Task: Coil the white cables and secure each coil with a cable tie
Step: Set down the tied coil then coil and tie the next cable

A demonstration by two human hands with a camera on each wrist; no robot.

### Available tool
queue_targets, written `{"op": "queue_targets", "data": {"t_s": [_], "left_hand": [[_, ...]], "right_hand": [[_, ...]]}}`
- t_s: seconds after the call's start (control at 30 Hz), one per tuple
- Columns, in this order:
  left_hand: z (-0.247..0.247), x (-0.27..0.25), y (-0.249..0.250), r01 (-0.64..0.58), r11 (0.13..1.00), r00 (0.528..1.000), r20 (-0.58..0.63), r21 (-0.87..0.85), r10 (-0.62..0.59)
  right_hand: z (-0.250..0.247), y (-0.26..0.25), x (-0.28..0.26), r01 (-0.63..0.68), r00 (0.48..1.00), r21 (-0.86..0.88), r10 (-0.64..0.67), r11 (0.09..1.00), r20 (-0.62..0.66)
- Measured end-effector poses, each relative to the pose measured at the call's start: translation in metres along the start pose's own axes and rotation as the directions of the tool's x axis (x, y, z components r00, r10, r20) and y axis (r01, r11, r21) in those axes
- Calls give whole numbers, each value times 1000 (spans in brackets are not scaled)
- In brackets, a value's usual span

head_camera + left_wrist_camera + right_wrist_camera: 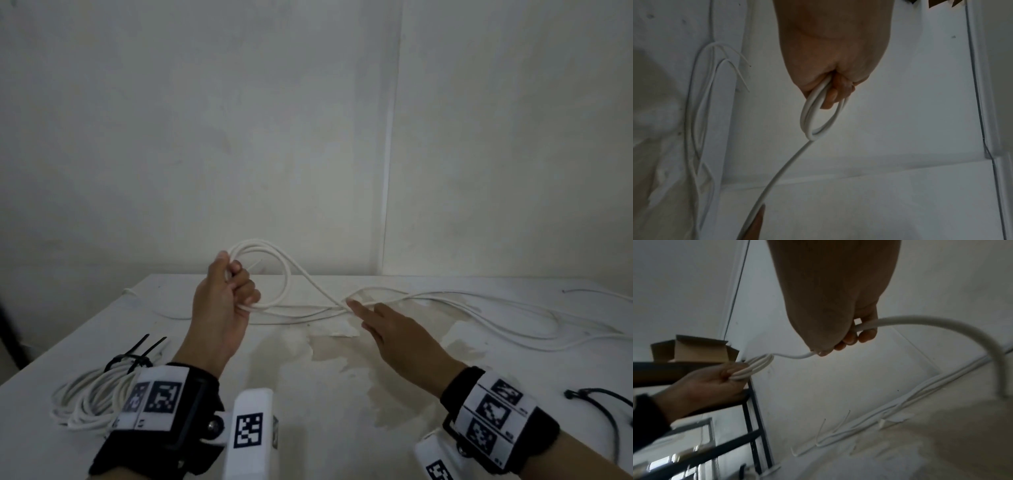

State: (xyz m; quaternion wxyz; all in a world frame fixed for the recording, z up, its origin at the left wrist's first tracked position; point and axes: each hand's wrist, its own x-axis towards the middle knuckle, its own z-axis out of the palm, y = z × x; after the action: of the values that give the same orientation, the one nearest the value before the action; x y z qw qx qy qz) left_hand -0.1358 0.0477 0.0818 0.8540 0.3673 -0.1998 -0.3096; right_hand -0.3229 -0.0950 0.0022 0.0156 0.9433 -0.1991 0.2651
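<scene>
My left hand is raised above the white table and grips a small coil of white cable, two or three loops. The left wrist view shows these loops hanging from the curled fingers. From the coil the cable runs down to the right into my right hand, low over the table. In the right wrist view its fingers are curled round the cable. The rest of the cable lies loose across the table's right side.
A finished white coil bound with black cable ties lies at the front left. More black ties lie at the front right edge. A wall stands close behind the table. A cardboard box sits on a black shelf at the left.
</scene>
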Motion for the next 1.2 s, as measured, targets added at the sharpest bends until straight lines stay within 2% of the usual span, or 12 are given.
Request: {"op": "queue_targets", "data": {"t_s": [0.03,0.1,0.2,0.33,0.43,0.6,0.7,0.83,1.03,1.1,1.17,1.2], "left_hand": [[-1,3,1,-27,999,999,-24,19,27],[-3,7,0,-78,994,994,-72,73,83],[0,7,-8,-106,985,987,-103,139,121],[11,2,-17,-100,953,989,-78,287,127],[16,-5,-23,-109,890,991,-17,443,129],[20,-24,-42,-109,770,987,162,629,7],[15,-35,-49,-144,719,952,293,680,-87],[22,-47,-49,-109,685,932,314,720,-181],[28,-54,-44,156,772,881,266,616,-391],[28,-56,-44,213,798,863,274,564,-424],[29,-57,-43,257,837,856,289,483,-429],[30,-56,-43,271,849,855,292,453,-429]], "right_hand": [[4,0,-1,68,996,-76,-71,995,-49],[7,-6,-2,208,950,-229,-252,951,-182],[9,-26,1,354,875,-295,-426,887,-230],[-2,-49,7,436,843,-314,-505,844,-187],[-17,-61,14,458,821,-287,-524,841,-225],[-33,-67,27,513,779,-211,-555,832,-292],[-37,-63,29,514,798,-42,-496,857,-342],[-48,-51,30,402,880,210,-313,891,-358],[-63,-25,35,323,917,290,-223,901,-329],[-65,-24,34,213,962,425,-114,880,-247],[-67,-26,33,35,999,570,-8,821,-49],[-68,-28,32,-49,999,620,27,783,44]]}}
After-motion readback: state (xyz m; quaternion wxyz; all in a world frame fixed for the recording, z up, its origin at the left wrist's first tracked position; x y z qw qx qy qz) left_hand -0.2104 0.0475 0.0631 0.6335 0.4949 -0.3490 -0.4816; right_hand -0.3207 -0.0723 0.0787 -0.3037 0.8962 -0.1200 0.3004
